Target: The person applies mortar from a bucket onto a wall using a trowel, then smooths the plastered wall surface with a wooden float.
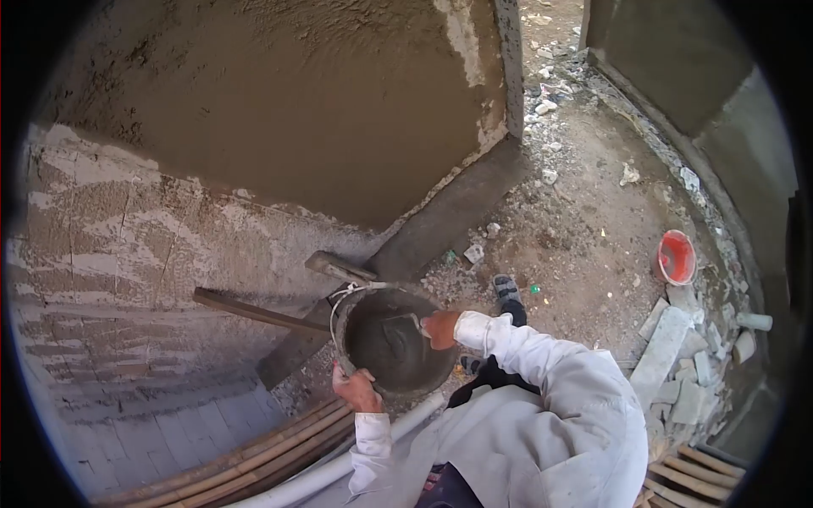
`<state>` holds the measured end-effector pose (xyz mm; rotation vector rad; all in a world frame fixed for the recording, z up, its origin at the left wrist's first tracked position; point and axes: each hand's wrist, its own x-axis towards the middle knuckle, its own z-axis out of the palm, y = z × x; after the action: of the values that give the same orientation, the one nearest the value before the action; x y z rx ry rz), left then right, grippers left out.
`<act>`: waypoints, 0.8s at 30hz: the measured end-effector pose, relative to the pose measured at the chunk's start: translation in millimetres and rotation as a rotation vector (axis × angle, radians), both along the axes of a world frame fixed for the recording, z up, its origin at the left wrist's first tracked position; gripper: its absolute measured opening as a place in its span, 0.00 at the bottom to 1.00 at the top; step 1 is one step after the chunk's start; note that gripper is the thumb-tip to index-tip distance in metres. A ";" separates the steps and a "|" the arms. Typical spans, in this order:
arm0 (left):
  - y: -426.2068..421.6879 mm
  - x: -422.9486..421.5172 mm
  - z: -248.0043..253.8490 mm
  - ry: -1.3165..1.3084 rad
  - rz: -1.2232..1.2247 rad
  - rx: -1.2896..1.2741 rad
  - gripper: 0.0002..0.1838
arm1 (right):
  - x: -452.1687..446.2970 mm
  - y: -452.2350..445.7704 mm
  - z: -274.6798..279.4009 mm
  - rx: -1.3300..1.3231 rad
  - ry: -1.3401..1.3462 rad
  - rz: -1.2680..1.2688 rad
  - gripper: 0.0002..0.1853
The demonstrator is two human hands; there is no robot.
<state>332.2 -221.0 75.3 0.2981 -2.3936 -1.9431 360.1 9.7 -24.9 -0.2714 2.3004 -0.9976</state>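
Note:
A round dark bucket [440, 372] holds wet grey mortar [381, 343]. My left hand [357, 389] grips its near left rim, fingers curled over the edge. At the right side of the bucket my right hand [440, 328] is closed round the handle of a trowel [405, 323], whose blade lies in the mortar. A pale wire handle [340, 298] rests along the bucket's left rim. Behind the bucket, the wall carries a smooth brown coat of wet plaster [339, 127] above a rough, bare part [152, 237].
A wooden strip [258, 312] and a short wood piece [339, 267] lie left of the bucket. Bamboo poles [254, 449] and a white pipe [313, 481] run below. A red bucket [677, 257] stands right, near broken slabs [660, 356]. Rubble litters the ground.

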 end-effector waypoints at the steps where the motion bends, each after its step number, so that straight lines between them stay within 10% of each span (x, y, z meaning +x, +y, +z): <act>1: 2.8 3.2 5.5 -0.002 -0.069 -0.022 0.14 | 5.3 -22.7 2.7 0.058 0.176 -0.205 0.15; 3: 3.3 9.1 16.7 0.062 -0.193 -0.084 0.19 | 33.1 -70.9 21.3 0.175 0.456 -0.352 0.17; 8: 14.5 13.3 61.7 0.329 -0.360 -0.080 0.30 | 63.7 -74.9 51.3 0.202 0.094 0.182 0.22; 11: 16.6 23.3 90.0 0.328 -0.493 -0.092 0.31 | 78.6 -53.4 84.5 0.180 0.319 -0.672 0.30; 15: 33.6 30.3 99.9 0.550 -0.621 -0.186 0.34 | 97.7 -67.2 52.1 0.333 0.254 -0.675 0.27; 19: 49.3 44.7 105.6 0.588 -0.705 -0.269 0.33 | 113.4 -84.3 99.5 -1.312 -0.708 -0.810 0.10; 22: 58.2 29.7 91.0 0.518 -0.638 -0.220 0.30 | 119.3 -59.8 110.3 -2.235 -0.912 -0.457 0.06; 24: 60.9 12.9 79.2 0.340 -0.515 -0.014 0.25 | 121.9 -50.0 116.8 -2.383 -0.841 -0.474 0.08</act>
<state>345.0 -160.1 154.5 -0.6606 -2.4036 -1.9389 482.0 -40.3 91.9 -0.0788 -0.4697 -2.6955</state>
